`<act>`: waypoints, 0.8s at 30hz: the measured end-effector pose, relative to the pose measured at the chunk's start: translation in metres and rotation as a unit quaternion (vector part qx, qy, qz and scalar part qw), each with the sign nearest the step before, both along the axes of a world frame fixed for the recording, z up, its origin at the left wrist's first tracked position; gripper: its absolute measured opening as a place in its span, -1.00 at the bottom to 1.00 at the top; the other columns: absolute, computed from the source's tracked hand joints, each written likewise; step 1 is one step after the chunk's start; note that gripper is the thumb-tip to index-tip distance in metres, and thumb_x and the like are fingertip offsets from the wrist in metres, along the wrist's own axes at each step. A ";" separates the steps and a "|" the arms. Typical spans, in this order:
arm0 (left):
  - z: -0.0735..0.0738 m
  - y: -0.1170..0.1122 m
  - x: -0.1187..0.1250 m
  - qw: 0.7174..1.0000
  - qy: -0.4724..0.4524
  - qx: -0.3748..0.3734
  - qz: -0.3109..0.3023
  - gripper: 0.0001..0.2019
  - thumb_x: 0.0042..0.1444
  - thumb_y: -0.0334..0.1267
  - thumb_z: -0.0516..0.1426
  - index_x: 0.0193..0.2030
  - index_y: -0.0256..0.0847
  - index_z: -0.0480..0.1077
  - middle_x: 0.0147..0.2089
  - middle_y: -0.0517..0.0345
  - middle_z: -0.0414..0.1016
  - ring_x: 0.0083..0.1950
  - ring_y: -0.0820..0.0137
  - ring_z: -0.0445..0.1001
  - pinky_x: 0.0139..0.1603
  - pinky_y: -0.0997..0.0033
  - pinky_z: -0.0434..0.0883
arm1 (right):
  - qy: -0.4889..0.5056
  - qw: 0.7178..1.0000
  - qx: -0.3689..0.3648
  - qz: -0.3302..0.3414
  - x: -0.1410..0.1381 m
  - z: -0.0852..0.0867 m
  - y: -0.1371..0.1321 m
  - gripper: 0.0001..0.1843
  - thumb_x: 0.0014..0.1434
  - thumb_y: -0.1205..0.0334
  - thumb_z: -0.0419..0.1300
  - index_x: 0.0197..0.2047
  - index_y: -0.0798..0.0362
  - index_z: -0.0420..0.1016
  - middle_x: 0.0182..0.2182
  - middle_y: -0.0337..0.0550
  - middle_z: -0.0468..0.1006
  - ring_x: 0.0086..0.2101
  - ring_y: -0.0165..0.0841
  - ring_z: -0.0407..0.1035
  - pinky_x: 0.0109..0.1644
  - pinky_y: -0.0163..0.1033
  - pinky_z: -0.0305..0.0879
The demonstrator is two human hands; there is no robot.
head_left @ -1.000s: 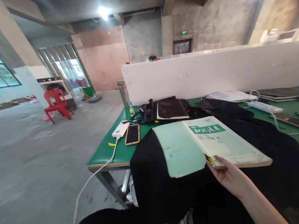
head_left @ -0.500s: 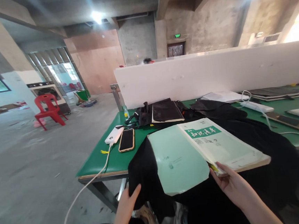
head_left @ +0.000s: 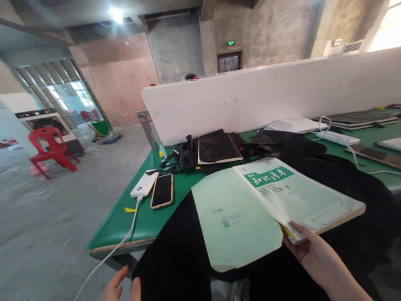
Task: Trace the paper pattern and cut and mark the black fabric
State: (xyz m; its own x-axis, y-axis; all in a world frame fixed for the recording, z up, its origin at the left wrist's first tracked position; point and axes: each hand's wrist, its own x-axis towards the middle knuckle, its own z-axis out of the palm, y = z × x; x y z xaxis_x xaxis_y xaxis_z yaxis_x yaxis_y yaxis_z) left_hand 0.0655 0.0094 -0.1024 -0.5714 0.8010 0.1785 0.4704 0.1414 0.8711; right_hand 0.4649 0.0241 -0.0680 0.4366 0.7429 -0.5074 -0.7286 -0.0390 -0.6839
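A thick book (head_left: 306,197) lies with its pale green cover (head_left: 235,222) folded out to the left, showing a title page with a green band. At the bottom of its spine, by a yellow tab (head_left: 287,230), my right hand (head_left: 313,255) grips the book, thumb on top and fingers underneath. Black cloth (head_left: 174,256) spreads beneath the book and hangs over the table's front edge. Beside the left border of that cloth, low in the view, my left hand (head_left: 120,300) is open, its thumb and fingers apart and holding nothing.
On the green table (head_left: 112,224) lie a phone (head_left: 162,191) and a white power bank (head_left: 143,184) with a cable hanging off the edge. A black notebook (head_left: 219,146) sits behind the book. A white partition (head_left: 269,90) rises at the back; a red chair (head_left: 53,149) stands left.
My left hand has let go of the black cloth and moved left and down. The cloth now spreads further left. My right hand keeps its grip on the book, and the view has shifted slightly.
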 end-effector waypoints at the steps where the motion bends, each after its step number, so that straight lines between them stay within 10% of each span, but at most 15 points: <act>1: 0.010 0.009 0.011 0.999 0.042 0.023 -0.022 -0.45 0.01 0.14 0.02 0.06 -0.15 0.23 0.16 -0.06 0.26 0.19 0.03 0.23 0.16 -0.08 0.21 | -0.007 1.000 0.004 -0.005 -0.001 0.000 0.000 -0.59 -0.08 0.47 0.30 -0.11 0.09 0.40 -0.21 -0.13 0.54 -0.34 -0.29 0.49 -0.35 -0.20 0.54; 9: 0.046 0.140 0.104 0.931 0.150 -0.009 -0.332 -0.52 0.22 -0.26 -0.24 0.28 -0.33 -0.12 0.19 -0.10 0.30 0.15 0.36 0.33 0.16 0.26 0.26 | -0.009 0.996 0.022 -0.089 0.012 -0.006 -0.001 -0.61 -0.17 0.47 0.33 -0.20 0.10 0.43 -0.30 -0.24 0.53 -0.43 -0.39 0.46 -0.45 -0.31 0.50; 24: 0.023 0.232 0.114 0.840 0.386 -0.051 -0.379 -0.46 0.19 -0.20 -0.23 0.28 -0.41 0.03 0.35 -0.09 0.00 0.37 0.27 -0.06 0.32 0.17 -0.05 | -0.023 0.994 0.011 -0.108 0.018 -0.005 -0.021 -0.47 -0.36 0.38 0.44 -0.23 0.11 0.43 -0.28 -0.26 0.53 -0.41 -0.37 0.46 -0.43 -0.31 0.52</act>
